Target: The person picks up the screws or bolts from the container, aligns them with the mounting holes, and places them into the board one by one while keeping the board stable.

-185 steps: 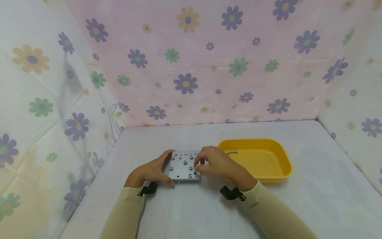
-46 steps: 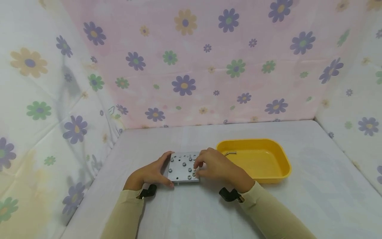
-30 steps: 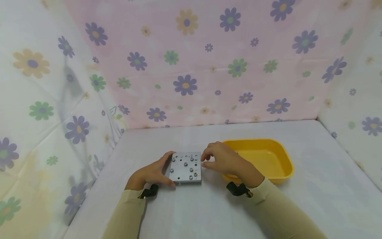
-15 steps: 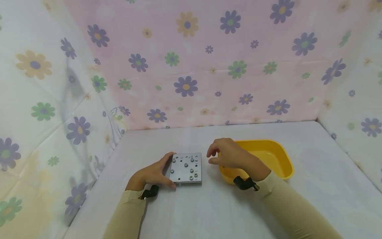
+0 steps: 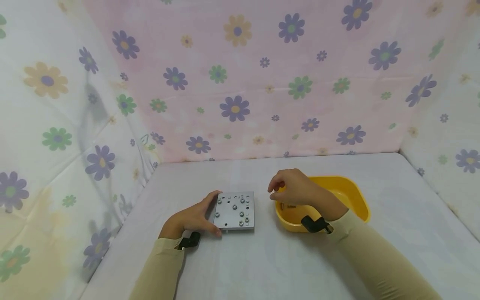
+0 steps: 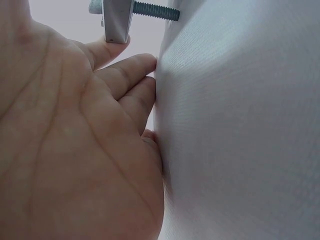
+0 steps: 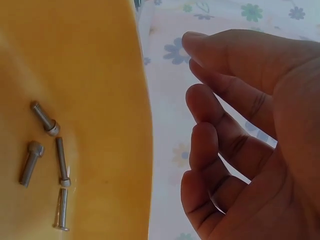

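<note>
A silver metal plate (image 5: 228, 216) with several socket-head screws and bare holes is in the middle of the table in the head view. My left hand (image 5: 191, 217) holds it by its left side, thumb at the near corner and index finger at the far one. A threaded screw shank (image 6: 157, 11) sticks out beneath the plate in the left wrist view. My right hand (image 5: 298, 189) hovers over the near-left part of the yellow tray (image 5: 356, 198). Its fingers are loosely bent, with nothing between them. Several loose screws (image 7: 63, 160) lie in the tray.
White cloth (image 5: 240, 266) covers the table. Flower-print curtains (image 5: 240, 83) stand behind and at both sides. A black wrist camera mount (image 5: 314, 224) sits under the right wrist, close to the tray's near rim.
My right hand has left the plate's right edge and moved right, over the tray. A screw head now shows at the plate's near-right corner, where a hole was earlier. Left hand stays put.
</note>
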